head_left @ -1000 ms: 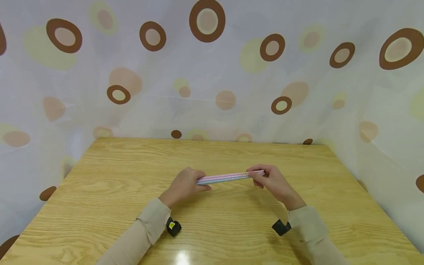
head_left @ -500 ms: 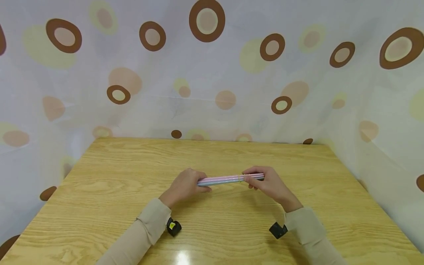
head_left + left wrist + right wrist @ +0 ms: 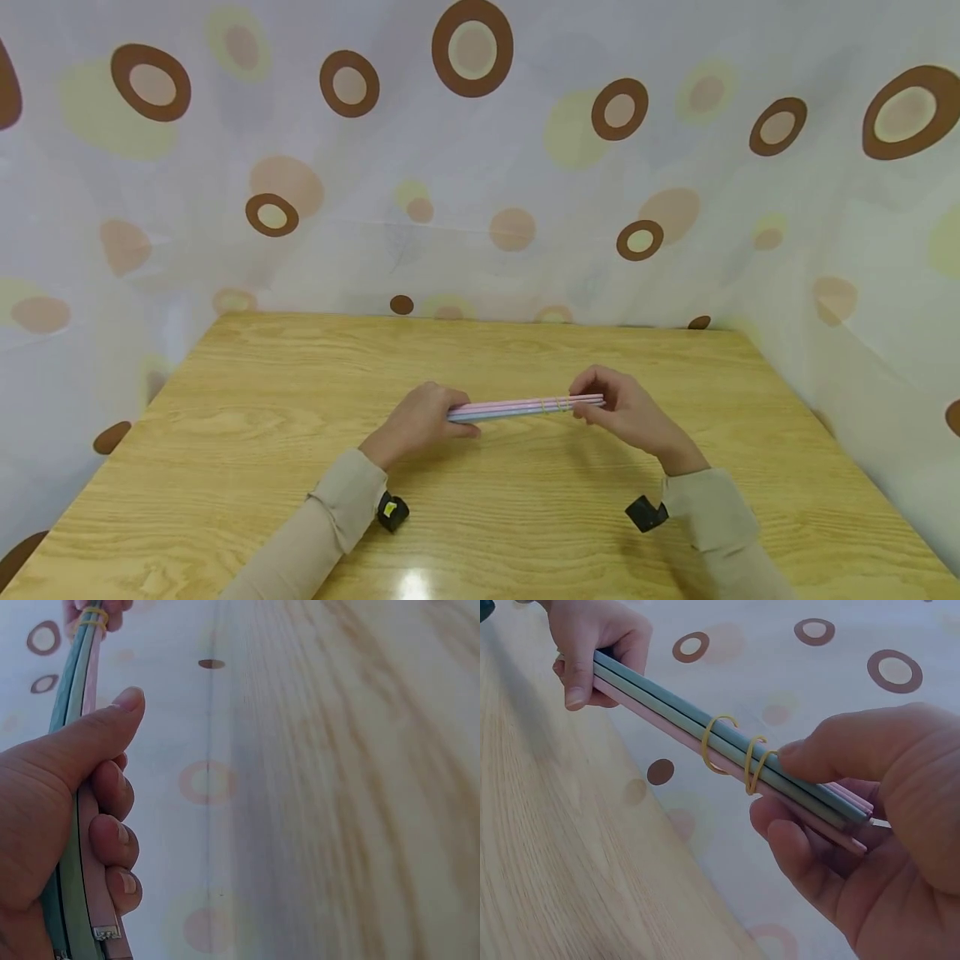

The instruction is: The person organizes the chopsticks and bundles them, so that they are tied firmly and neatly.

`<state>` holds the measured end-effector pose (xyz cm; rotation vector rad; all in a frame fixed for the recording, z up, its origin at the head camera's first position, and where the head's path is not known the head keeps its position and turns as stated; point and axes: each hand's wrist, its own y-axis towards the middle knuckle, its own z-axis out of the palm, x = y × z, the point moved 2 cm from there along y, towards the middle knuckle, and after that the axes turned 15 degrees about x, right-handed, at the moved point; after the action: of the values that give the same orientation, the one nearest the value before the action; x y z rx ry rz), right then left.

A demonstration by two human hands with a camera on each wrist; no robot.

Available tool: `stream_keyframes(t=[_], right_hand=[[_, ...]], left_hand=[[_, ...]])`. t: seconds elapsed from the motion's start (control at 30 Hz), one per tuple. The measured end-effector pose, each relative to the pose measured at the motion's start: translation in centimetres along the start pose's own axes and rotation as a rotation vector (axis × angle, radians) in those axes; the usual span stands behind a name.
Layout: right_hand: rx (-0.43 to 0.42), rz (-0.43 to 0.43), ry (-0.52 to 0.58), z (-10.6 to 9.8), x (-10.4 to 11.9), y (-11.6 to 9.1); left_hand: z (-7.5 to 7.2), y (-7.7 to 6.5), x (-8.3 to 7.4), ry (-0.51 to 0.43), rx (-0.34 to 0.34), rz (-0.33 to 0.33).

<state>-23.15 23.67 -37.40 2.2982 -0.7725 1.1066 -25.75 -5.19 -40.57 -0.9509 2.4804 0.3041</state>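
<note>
A bundle of pink, green and blue chopsticks (image 3: 506, 409) is held level above the table. My left hand (image 3: 422, 423) grips its left end; in the left wrist view the fingers (image 3: 114, 841) curl round the sticks, and small metallic decorations show below them. A thin yellow rubber band (image 3: 748, 771) winds round the bundle in loose loops towards the right end. There my right hand (image 3: 633, 417) holds the chopsticks, thumb (image 3: 802, 756) on top beside the band, other fingers curled underneath. The tips poke out within the right hand.
A wooden table (image 3: 480, 517) lies under the hands. Behind it and at its sides hangs a white cloth (image 3: 450, 150) printed with brown rings and pale spots. Black wrist cameras sit on the left cuff (image 3: 352, 487) and right cuff (image 3: 712, 504).
The right hand slid left along the bundle, then back right towards the tips with its fingers spread wider. The band's loops now show more plainly. My left hand stays in place.
</note>
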Motion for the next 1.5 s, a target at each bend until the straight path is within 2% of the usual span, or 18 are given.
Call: stream_keyframes(t=[0.33,0.53,0.7,1.0,1.37,1.5], right_hand=[[-0.070,0.136,-0.053,0.8,0.5,0.4],[-0.083,0.112,-0.184,1.7,0.5,1.2],[-0.069,0.077,-0.274,1.3,0.5,0.7],[-0.007,0.017,-0.299,0.3,1.0,0.1],[-0.038,0.121,-0.265,0.7,1.3,0.7],[-0.052,0.160,-0.267,0.9,1.3,0.9]], left_hand=[[0.0,0.0,-0.1,0.004,0.022,0.005],[0.0,0.0,-0.2,0.000,0.032,0.018],[0.4,0.2,-0.1,-0.036,0.057,0.011],[0.4,0.3,-0.2,-0.049,0.062,0.016],[0.4,0.6,-0.4,-0.090,0.078,0.012],[0.4,0.8,-0.6,-0.074,0.079,0.011]])
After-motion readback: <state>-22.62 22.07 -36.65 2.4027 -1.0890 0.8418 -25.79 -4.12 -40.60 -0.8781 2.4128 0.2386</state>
